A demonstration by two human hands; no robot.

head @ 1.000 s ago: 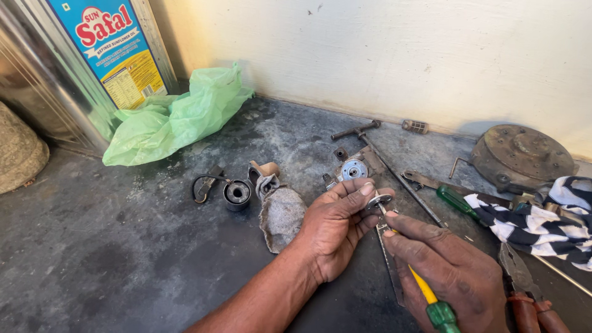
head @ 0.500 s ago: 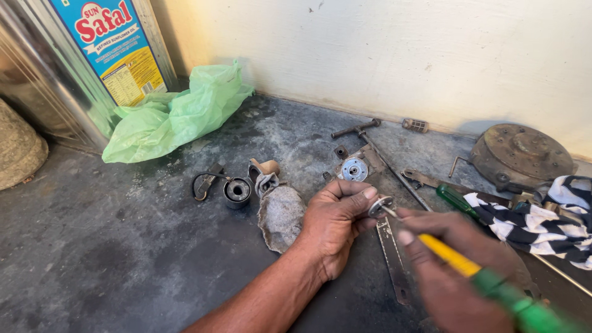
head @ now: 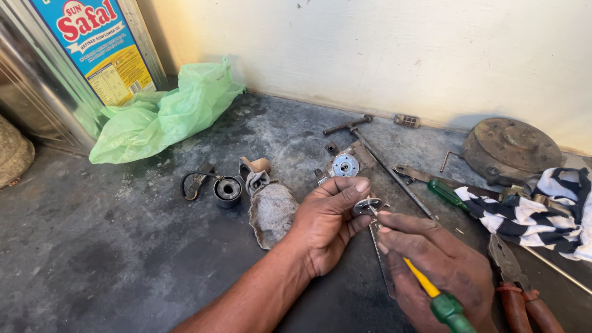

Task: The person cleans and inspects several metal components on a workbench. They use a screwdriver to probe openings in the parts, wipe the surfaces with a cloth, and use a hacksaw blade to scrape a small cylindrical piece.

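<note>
While the left hand (head: 327, 225) pinches a small round metal part (head: 367, 205) betw. thumb & fingers just above the dark floor (head: 92, 259), the right hand (head: 435, 268) grips a yellow-green screwdriver (head: 431, 293), tip touching that part. Near the left hand: grey rag (head: 271, 213), black bushing (head: 227, 189), round silver disc (head: 345, 165). Striped cloth (head: 536, 213) & red-handled pliers (head: 518, 287) lie to the right.
</note>
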